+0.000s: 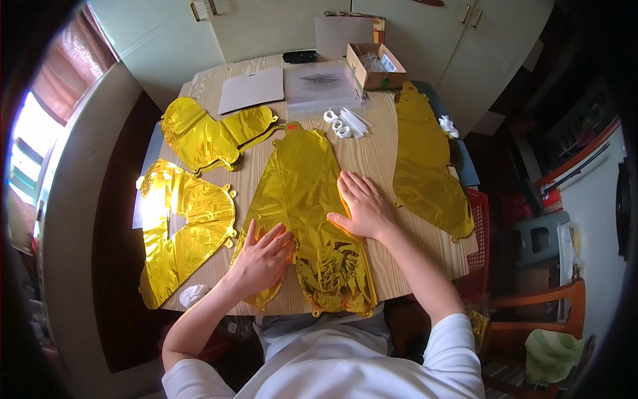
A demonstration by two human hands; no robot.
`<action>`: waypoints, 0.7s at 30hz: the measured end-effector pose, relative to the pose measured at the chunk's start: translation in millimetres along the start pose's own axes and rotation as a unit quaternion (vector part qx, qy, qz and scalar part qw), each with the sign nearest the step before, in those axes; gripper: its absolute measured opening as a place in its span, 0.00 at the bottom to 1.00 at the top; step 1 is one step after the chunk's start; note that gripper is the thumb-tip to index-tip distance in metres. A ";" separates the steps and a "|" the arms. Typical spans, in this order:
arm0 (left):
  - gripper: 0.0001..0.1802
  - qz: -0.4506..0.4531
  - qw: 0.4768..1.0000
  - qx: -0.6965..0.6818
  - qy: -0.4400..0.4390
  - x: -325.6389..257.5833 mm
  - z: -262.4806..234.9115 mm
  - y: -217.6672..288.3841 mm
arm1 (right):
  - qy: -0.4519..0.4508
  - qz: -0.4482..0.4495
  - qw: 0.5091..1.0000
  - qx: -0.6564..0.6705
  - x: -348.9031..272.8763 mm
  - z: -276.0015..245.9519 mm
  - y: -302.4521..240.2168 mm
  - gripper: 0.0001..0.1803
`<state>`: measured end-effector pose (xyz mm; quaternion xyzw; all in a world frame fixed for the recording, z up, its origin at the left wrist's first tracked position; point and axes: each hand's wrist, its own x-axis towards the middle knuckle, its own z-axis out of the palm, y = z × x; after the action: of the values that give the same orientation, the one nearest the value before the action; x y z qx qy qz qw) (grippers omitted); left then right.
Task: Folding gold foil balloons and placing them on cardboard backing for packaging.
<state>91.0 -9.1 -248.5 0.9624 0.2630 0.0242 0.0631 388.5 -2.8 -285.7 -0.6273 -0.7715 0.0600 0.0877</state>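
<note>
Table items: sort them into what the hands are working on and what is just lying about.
In hand: middle gold foil balloon, pressed flat by left hand and right hand.

Lying about: three other gold foil balloons, cardboard box, white straws, paper sheets.

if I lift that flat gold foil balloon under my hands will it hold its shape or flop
The gold foil balloon would likely flop: it lies flat, creased and deflated. It looks thin, so probably very light. Its glossy surface may slide on the wooden table.
</note>
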 end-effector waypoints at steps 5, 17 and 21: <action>0.28 -0.019 1.000 0.001 -0.004 -5.2 -4.7 -0.4 | -0.010 0.004 1.000 0.017 1.0 0.9 0.2 0.50; 0.39 -0.103 0.995 0.001 0.007 -60.1 -7.0 9.3 | -0.025 -0.374 0.925 0.063 -26.2 -14.8 -74.6 0.22; 0.39 -0.100 0.995 -0.007 0.005 -64.5 -2.7 9.4 | -0.011 -0.396 0.915 0.072 -32.0 -8.8 -79.5 0.19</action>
<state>40.1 -49.7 -245.4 0.9306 0.3582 0.0248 0.0704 320.6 -50.6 -262.9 -0.2619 -0.9512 0.0833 0.1407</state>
